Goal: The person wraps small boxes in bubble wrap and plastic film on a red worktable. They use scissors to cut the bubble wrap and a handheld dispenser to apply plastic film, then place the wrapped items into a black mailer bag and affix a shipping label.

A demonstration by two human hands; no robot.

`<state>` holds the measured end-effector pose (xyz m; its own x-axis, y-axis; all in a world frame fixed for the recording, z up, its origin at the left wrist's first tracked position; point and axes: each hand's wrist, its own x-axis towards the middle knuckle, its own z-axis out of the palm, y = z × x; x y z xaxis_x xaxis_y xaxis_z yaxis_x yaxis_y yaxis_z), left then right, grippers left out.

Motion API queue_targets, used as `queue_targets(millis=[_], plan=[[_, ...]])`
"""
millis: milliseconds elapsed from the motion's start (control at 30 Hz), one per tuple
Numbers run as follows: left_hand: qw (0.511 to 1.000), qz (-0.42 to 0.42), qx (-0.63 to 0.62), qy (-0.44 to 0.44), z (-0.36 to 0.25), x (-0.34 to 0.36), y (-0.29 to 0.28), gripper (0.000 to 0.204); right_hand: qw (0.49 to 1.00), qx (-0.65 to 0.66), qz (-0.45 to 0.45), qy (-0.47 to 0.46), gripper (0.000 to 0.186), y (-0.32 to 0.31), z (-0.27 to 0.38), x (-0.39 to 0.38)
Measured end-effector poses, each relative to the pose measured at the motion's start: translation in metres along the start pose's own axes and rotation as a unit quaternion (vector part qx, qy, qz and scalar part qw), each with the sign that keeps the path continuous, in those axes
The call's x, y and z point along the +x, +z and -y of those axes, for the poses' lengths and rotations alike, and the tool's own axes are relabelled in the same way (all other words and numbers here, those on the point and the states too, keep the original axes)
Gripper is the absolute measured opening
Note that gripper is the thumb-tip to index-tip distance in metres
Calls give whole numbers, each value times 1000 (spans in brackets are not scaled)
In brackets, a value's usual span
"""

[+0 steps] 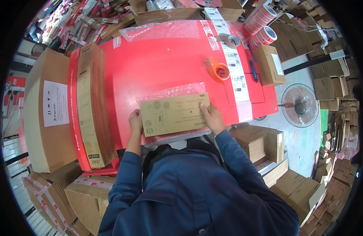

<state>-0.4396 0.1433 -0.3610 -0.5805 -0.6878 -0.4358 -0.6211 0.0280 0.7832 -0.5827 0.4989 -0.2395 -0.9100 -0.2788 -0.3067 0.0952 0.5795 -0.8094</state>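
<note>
A flat brown cardboard box (pixel 173 115) with dark print lies at the near edge of the red table (pixel 150 59). Beneath it is pink-looking bubble wrap (pixel 181 89), which sticks out at its far and near sides. My right hand (pixel 213 118) grips the box's right end, thumb on top and the other fingers hidden. At the left end my left hand (pixel 136 121) is closed, its fingers curled by the box and wrap edge; what they pinch is too small to make out.
An orange tape dispenser (pixel 217 70), a roll of tape (pixel 231 41) and a strip of labels (pixel 237 74) lie to the right. Tape rolls (pixel 263 36) and a small carton (pixel 269 65) stand beyond. Tall cartons (pixel 52 110) line the left; a fan (pixel 300 105) stands right.
</note>
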Motion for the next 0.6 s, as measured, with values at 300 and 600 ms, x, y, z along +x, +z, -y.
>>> queue_targets(millis=[300,600], plan=[[942,263,-72,-195,-67,19,-50,51,896,237,177,333,71,-39,-21,100],[858,391,-88,-321,-112,7,-56,56,885,157,279,338,57,-29,-25,119]])
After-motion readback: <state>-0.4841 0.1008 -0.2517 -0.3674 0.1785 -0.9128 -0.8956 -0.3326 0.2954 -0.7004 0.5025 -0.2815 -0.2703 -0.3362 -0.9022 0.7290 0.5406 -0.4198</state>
